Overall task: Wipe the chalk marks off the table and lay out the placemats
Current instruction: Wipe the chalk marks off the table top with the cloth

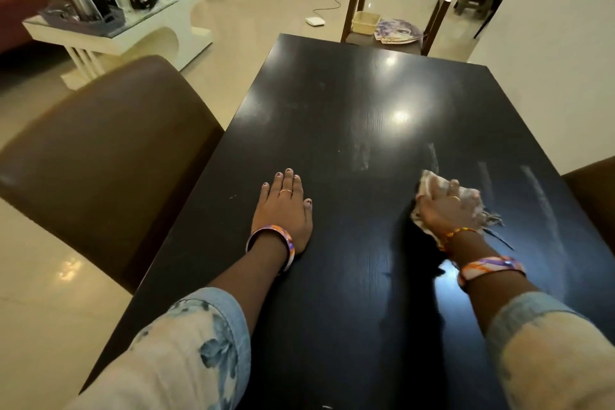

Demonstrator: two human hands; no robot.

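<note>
Nearest to us are our two sleeves, and beyond them the dark desk (332,309). Our left hand (284,210) lies flat on the desk, fingers (288,178) straight and holding nothing; it steadies us. To the right of it, our right hand (447,206) presses a crumpled cloth (432,181) on the desk, the fingers curled over it and gripping it.

Pale chalk marks (545,206) remain just to the right of the cloth, and a shorter smear (362,155) lies beyond it. The long streaks run from the near edge of the desk toward the far edge, so we judge it best to wipe along them with firm, even pressure.

The placemats (397,31) seem to lie on the chair (399,0) beyond the far end of the desk, beside a small box (365,22). They are not yet laid out.
</note>
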